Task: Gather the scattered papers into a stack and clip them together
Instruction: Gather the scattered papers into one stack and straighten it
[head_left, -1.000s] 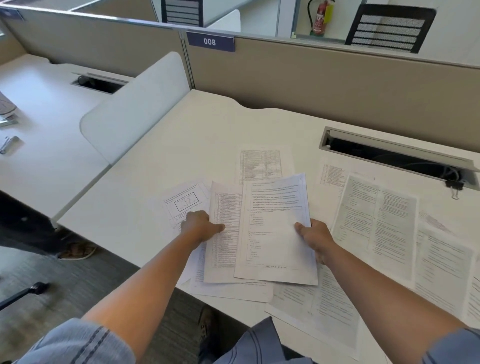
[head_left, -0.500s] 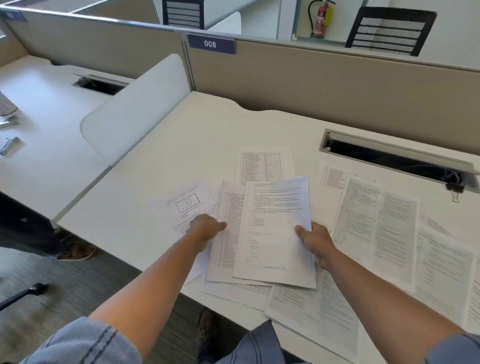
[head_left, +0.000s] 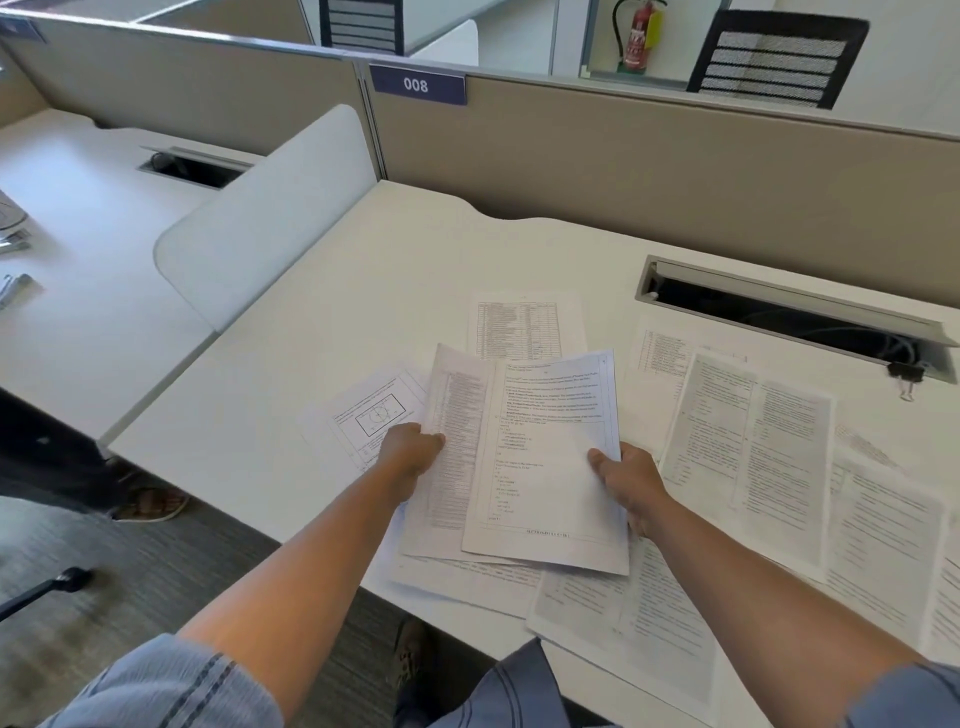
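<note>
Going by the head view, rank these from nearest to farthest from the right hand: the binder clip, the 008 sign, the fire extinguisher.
From the right hand:
1. Binder clip, to its right, by the desk's cable slot.
2. 008 sign, on the partition, up and to the left.
3. Fire extinguisher, beyond the partition, at the back.

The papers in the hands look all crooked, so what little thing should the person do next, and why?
Probably slide the two held sheets together until their edges match. The left hand grips the list sheet and the right hand grips the text sheet, which overlaps it at a slant. Squaring them first gives a neat start for the stack; other pages, like the diagram sheet, still lie loose on the desk.
</note>
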